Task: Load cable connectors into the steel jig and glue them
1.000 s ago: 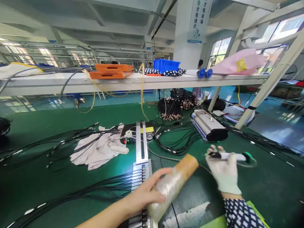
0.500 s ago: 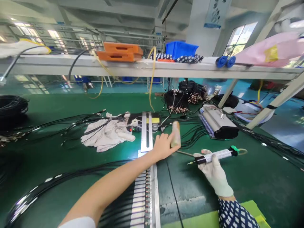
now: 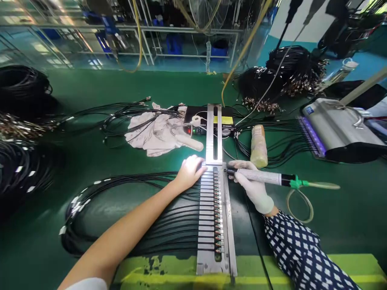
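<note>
The left hand, arm stretched diagonally from the surface's near left corner, touches the metal fixture's far end; whether it pinches a cable, I cannot tell. The gloved right hand grips a syringe pointing left.

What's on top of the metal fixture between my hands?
Black cables lie in a row across the metal fixture, metal tips toward its right side. Your left hand is at its far left edge; whatever the hand covers is hidden.
</note>
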`<state>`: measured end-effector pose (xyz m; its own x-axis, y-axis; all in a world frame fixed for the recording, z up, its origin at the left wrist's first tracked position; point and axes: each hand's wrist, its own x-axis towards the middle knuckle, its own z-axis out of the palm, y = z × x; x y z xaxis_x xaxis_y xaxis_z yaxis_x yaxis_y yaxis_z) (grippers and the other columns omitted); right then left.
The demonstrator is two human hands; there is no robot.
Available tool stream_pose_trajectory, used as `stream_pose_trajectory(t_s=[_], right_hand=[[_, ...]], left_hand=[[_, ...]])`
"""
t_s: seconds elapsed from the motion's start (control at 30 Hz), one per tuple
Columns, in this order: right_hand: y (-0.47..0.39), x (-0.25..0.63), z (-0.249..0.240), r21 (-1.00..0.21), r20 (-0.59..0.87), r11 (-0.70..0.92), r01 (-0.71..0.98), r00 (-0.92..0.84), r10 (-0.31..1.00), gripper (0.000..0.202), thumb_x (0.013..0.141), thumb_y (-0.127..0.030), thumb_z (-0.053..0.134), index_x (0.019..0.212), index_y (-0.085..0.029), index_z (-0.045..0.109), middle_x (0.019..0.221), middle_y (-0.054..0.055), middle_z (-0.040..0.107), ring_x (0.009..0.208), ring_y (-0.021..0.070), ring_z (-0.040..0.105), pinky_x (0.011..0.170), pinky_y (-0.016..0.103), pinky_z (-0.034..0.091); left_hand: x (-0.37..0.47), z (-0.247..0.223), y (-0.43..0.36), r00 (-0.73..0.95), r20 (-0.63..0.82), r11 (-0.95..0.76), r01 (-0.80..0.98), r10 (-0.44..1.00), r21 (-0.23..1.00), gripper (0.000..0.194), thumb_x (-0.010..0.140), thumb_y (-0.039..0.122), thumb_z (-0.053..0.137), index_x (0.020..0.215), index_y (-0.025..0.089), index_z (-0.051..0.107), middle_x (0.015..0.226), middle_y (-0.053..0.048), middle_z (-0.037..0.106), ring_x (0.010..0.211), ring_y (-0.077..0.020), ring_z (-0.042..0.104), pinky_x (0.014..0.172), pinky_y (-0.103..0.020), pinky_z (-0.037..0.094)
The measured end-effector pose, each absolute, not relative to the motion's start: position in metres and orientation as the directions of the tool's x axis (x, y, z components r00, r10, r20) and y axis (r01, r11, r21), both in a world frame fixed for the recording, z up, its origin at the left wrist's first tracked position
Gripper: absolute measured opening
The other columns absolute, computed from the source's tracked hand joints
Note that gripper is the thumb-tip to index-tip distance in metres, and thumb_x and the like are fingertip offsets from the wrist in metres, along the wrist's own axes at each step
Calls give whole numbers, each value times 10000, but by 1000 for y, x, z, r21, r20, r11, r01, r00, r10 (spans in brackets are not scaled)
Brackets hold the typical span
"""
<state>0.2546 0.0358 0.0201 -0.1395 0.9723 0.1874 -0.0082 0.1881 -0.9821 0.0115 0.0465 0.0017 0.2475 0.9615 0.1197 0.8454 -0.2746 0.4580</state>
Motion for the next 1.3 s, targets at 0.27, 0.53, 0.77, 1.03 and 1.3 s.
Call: stream_pose_trajectory(t_s=[0.27, 0.53, 0.77, 1.03, 1.3], right_hand=[[30, 258, 23, -864, 388, 450, 225, -271, 881, 162, 811, -151, 644, 953, -229, 630, 1052, 66, 691, 983, 225, 668, 874, 398, 560], [30, 259, 26, -733, 494, 608, 306, -375, 784, 219, 748, -154, 675, 954, -223, 644, 995, 76, 721, 854, 215, 712, 750, 339, 594], [31, 259, 26, -717, 479, 620, 319, -421, 770, 227, 764, -211, 705, 984, -224, 653, 1014, 83, 733, 868, 224, 724, 766, 340, 610], [33, 256, 27, -692, 487, 634, 345, -425, 763, 208, 777, -210, 686, 979, -228, 640, 999, 81, 735, 858, 221, 727, 750, 333, 614], [33, 256, 25, -691, 480, 630, 354, -427, 766, 207, 787, -212, 688, 985, -221, 631, 1017, 86, 732, 898, 217, 722, 773, 335, 616]], left_hand=[[13, 10, 36, 207, 68, -215, 862, 976, 459, 210, 990, 340, 467, 965, 175, 594, 897, -37, 612, 874, -207, 534, 756, -330, 355], [12, 7, 34, 226, 75, -234, 856, 971, 461, 243, 1000, 353, 441, 1041, 178, 605, 899, -54, 608, 885, -220, 533, 757, -337, 350], [11, 8, 33, 230, 81, -241, 864, 970, 442, 239, 1000, 343, 441, 1040, 176, 607, 882, -61, 611, 878, -228, 527, 729, -334, 334], [11, 7, 33, 233, 86, -247, 868, 969, 430, 230, 997, 344, 446, 1035, 179, 601, 892, -60, 618, 889, -231, 526, 733, -338, 332], [11, 7, 34, 239, 86, -252, 869, 967, 426, 224, 993, 346, 454, 1017, 178, 602, 874, -55, 613, 870, -225, 527, 726, -337, 331]])
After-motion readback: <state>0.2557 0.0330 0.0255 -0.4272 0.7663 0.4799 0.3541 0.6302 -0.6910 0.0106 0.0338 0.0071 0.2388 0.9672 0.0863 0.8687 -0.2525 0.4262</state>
